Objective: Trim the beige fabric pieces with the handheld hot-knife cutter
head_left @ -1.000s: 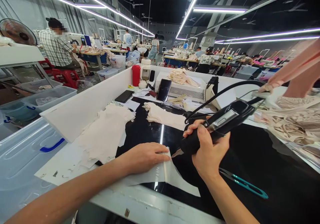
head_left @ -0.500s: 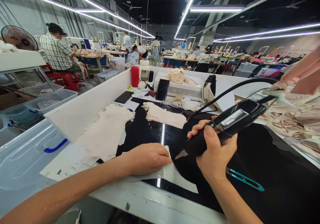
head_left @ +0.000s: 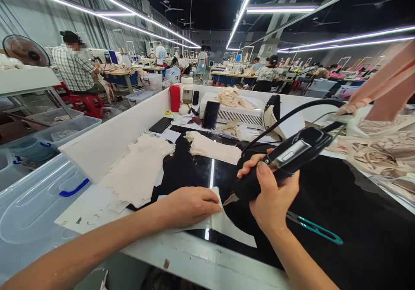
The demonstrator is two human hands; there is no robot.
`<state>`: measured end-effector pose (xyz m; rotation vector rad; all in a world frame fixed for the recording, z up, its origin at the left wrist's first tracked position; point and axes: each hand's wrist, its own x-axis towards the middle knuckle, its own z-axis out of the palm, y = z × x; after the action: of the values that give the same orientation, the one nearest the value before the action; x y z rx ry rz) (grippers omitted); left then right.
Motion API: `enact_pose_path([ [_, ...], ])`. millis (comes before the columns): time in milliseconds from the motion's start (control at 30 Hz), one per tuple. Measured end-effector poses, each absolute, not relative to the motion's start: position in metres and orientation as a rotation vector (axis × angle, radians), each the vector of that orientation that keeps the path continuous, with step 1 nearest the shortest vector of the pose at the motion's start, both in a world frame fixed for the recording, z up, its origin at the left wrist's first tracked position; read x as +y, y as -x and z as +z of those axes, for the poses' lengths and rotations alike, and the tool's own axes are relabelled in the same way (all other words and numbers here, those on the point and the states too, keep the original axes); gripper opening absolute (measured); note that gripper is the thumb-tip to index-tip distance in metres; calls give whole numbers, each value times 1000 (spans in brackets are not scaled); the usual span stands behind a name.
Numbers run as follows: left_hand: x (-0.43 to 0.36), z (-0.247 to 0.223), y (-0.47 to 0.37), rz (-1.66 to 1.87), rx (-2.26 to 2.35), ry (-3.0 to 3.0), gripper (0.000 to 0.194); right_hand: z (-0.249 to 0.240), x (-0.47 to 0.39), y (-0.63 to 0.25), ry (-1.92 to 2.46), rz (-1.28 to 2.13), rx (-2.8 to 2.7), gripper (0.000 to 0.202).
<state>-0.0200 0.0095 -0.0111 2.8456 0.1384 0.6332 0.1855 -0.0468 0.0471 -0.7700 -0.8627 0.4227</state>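
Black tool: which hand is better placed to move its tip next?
Probably the right hand: it grips the black tool, tip beside the white piece, which the left hand rests on.

Garment workshop shown — lit by rows of long strip lights (head_left: pixel 243 13), hung with ceiling fans (head_left: pixel 168 8). Rows of tables (head_left: pixel 233 75) fitted with sewing machines (head_left: pixel 100 54). Red stool (head_left: pixel 84 103) occupied by co-worker (head_left: pixel 71 67) in checked shirt. Pale fabric pieces (head_left: pixel 139 164) piled on near table (head_left: pixel 184 171), pinkish cloth (head_left: pixel 385 147) heaped at right — clear plastic bins (head_left: pixel 81 126) kept at left.
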Motion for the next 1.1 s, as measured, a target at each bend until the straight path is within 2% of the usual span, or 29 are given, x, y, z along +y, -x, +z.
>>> enact_pose_path([
  [767, 8, -15, 25, 558, 205, -2912, 29, 45, -60, -186, 802, 421, -883, 44],
  [1100, -7, -2, 15, 727, 72, -2970, 22, 61, -79, -193, 803, 401, -798, 44],
])
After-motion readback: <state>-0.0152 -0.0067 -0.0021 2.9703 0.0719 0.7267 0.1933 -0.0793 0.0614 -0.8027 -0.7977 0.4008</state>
